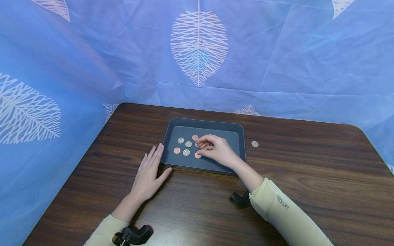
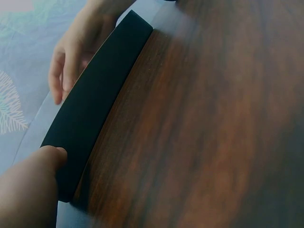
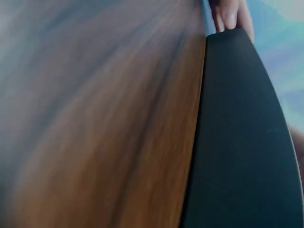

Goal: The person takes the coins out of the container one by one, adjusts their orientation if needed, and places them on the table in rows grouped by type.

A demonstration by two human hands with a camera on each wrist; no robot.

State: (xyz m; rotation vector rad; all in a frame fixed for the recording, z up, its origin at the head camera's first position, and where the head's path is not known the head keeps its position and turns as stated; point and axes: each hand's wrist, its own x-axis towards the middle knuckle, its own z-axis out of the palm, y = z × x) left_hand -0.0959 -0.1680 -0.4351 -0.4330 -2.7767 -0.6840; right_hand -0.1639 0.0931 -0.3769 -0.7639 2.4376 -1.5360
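A dark grey tray (image 1: 203,123) lies on the table with several silver and copper-coloured coins in its left half. My right hand (image 1: 217,149) reaches over the tray from the right, fingers bent and a gap between thumb and fingertips. Its thumb tip overlaps one copper-coloured coin (image 1: 198,156), and another is partly hidden by the fingers. Near them lie a silver coin (image 1: 188,144) and a copper-coloured coin (image 1: 195,137). My left hand (image 1: 147,177) rests at the tray's front left corner, fingers extended. In the left wrist view, its thumb (image 2: 59,154) touches the tray's outer wall (image 2: 95,104).
One silver coin (image 1: 254,144) lies on the brown wooden table (image 1: 307,164), right of the tray. Blue cloth (image 1: 277,51) with white leaf prints hangs behind the table and along its left side. Each wrist wears a black camera mount (image 1: 133,235).
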